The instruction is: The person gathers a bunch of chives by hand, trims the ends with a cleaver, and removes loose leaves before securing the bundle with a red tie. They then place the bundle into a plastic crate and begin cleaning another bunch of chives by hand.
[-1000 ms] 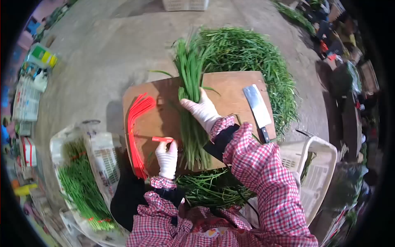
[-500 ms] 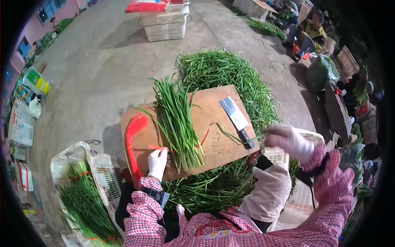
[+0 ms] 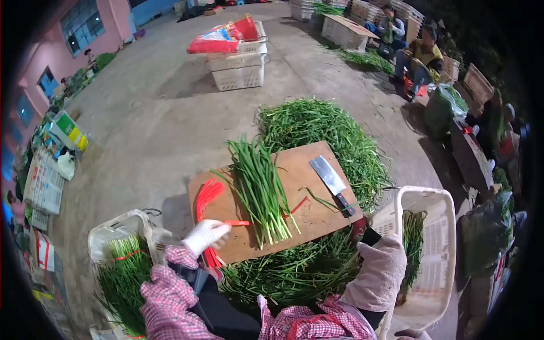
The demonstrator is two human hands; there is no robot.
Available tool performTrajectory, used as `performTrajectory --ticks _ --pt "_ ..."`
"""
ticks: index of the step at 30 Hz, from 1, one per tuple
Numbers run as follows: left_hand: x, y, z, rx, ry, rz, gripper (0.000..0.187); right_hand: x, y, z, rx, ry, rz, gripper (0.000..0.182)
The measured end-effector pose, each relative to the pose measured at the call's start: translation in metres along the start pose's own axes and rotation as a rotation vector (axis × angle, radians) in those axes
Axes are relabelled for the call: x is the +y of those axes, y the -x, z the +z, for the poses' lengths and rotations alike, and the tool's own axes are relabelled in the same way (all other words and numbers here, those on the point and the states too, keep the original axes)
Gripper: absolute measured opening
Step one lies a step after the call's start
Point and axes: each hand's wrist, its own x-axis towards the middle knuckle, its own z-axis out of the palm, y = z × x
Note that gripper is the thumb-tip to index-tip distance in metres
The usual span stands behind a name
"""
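Observation:
My left hand (image 3: 207, 235), in a white glove, pinches one end of a red tie strip (image 3: 236, 222) at the board's left side. The strip runs under a loose bundle of green chives (image 3: 259, 192) lying on the wooden board (image 3: 306, 241); its other end (image 3: 296, 207) shows to the right. Left of the bundle is a bunch of red strips (image 3: 208, 195). A cleaver (image 3: 331, 182) with a dark handle rests on the board's right side. At the bottom edge, beside the right basket, a sliver of my right hand (image 3: 412, 335) shows, its fingers hidden.
Loose greens (image 3: 323, 130) are heaped behind the board. A white basket (image 3: 133, 218) with tied bundles stands left; another basket (image 3: 439, 255) at right holds a bundle. A towel (image 3: 377, 275) covers my right knee. Stacked crates (image 3: 241, 73) stand ahead; co-workers (image 3: 422, 56) sit far right.
My right hand has dropped from beside the board to the bottom edge by the right basket. My left hand keeps hold of the strip. The view has shifted, showing more of the yard ahead.

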Motion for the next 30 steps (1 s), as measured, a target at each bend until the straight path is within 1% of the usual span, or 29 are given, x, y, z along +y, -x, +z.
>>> performTrajectory --ticks 1,2,3,4,7,8,9,10,11,12,13,14,15,16,17,18,19,20,21,23,24,26,27,28,29,30 --pt "0.001 0.026 -0.016 -0.061 0.037 0.137 0.04 0.011 0.002 0.006 0.011 -0.023 0.012 0.036" --pt "0.013 0.054 -0.032 -0.117 0.105 0.18 0.035 0.027 0.007 0.012 -0.09 0.069 0.011 0.037" --pt "0.047 0.077 -0.042 -0.06 -0.114 0.025 0.033 0.043 0.008 0.02 -0.144 0.086 0.014 0.037" --pt "0.056 0.096 -0.057 -0.098 0.029 0.134 0.029 0.063 0.008 0.024 -0.201 0.101 0.009 0.038" --pt "0.107 0.149 -0.05 0.283 -0.184 0.53 0.023 0.11 -0.003 0.028 -0.339 0.071 -0.082 0.04" --pt "0.109 0.153 -0.038 0.429 0.193 0.428 0.024 0.101 -0.011 0.029 -0.329 0.004 0.102 0.041" --pt "0.112 0.144 -0.026 0.398 0.181 0.454 0.024 0.09 -0.016 0.023 -0.266 0.18 -0.177 0.043" --pt "0.116 0.131 -0.017 0.299 0.151 0.437 0.024 0.091 -0.034 0.024 -0.187 0.049 -0.1 0.042" --pt "0.12 0.116 -0.007 0.2 0.107 0.418 0.025 0.103 -0.062 0.029 -0.145 -0.234 -0.07 0.042" --pt "0.117 0.096 0.014 0.108 0.055 0.442 0.026 0.117 -0.094 0.03 -0.059 -0.362 -0.123 0.041" --pt "0.113 0.072 0.036 0.017 0.004 0.452 0.026 0.105 -0.104 0.024 0.022 -0.553 -0.135 0.041" --pt "0.118 0.055 0.069 -0.034 0.147 0.395 0.028 0.103 -0.128 0.016 0.11 -0.592 -0.154 0.04" --pt "0.121 0.042 0.108 -0.075 0.29 0.328 0.03 0.099 -0.149 0.002 0.188 -0.649 -0.22 0.04" --pt "0.122 0.027 0.143 -0.148 0.325 0.37 0.033 0.117 -0.182 -0.008 0.396 -0.481 -0.454 0.04" --pt "0.127 0.018 0.18 -0.27 0.449 0.396 0.033 0.108 -0.191 -0.023 0.36 -0.764 -0.295 0.042" --pt "0.134 0.012 0.215 -0.301 0.48 0.417 0.033 0.113 -0.211 -0.038 0.425 -0.752 -0.285 0.046" --pt "0.146 0.013 0.253 -0.362 0.55 0.386 0.031 0.124 -0.23 -0.048 0.472 -0.813 -0.261 0.051" --pt "0.16 0.018 0.286 -0.413 0.522 0.432 0.03 0.129 -0.252 -0.059 0.515 -0.866 -0.251 0.056" --pt "0.168 0.014 0.312 -0.478 0.599 0.348 0.031 0.13 -0.272 -0.071 0.502 -0.874 -0.266 0.056" --pt "0.19 0.024 0.366 -0.547 0.55 0.318 0.032 0.132 -0.308 -0.097 0.673 -0.717 -0.299 0.067" --pt "0.189 0.02 0.39 -0.609 0.606 0.261 0.034 0.136 -0.332 -0.112 0.72 -0.607 -0.286 0.076" --pt "0.186 0.018 0.432 -0.688 0.668 0.187 0.033 0.14 -0.384 -0.139 0.835 -0.489 -0.269 0.081" --pt "0.184 0.016 0.45 -0.691 0.68 0.092 0.033 0.132 -0.396 -0.154 0.803 -0.511 -0.257 0.086" --pt "0.18 0.014 0.466 -0.691 0.691 -0.007 0.033 0.12 -0.397 -0.166 0.837 -0.468 -0.249 0.091" --pt "0.176 0.011 0.48 -0.703 0.727 -0.092 0.032 0.109 -0.407 -0.178 0.807 -0.385 -0.206 0.095" --pt "0.171 0.005 0.493 -0.715 0.746 -0.107 0.03 0.099 -0.421 -0.19 0.773 -0.298 -0.166 0.098"
